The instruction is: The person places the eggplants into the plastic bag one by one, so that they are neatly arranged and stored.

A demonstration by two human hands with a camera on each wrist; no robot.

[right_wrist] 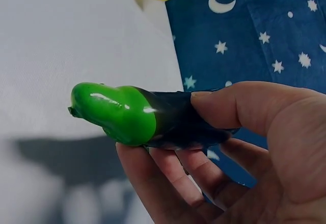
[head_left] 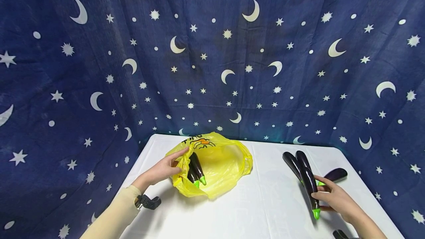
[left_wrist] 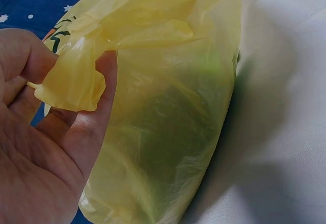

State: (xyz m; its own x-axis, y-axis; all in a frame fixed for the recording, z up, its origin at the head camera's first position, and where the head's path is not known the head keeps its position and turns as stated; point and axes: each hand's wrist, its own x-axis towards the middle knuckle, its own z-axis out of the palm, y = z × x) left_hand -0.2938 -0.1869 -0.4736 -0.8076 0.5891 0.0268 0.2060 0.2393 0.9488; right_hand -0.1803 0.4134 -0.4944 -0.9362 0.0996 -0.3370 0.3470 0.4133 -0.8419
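My left hand (head_left: 163,168) pinches the rim of a yellow plastic bag (head_left: 229,172), whose mouth gapes toward me. Gathered plastic shows between thumb and fingers in the left wrist view. Inside the bag lie two dark eggplants (head_left: 197,167) with green stem ends. At the table's right side my right hand (head_left: 335,198) grips another eggplant (head_left: 309,183) between thumb and fingers. Its green end (right_wrist: 114,109) points out of the grip in the right wrist view. Just behind it are a second eggplant (head_left: 290,161) and a third (head_left: 337,174), both partly hidden.
A white cloth covers the table (head_left: 252,209). Behind it hangs a dark blue curtain (head_left: 212,65) with moons and stars. A black watch strap (head_left: 151,202) is on my left wrist. Part of a black strap (head_left: 340,234) shows near my right wrist.
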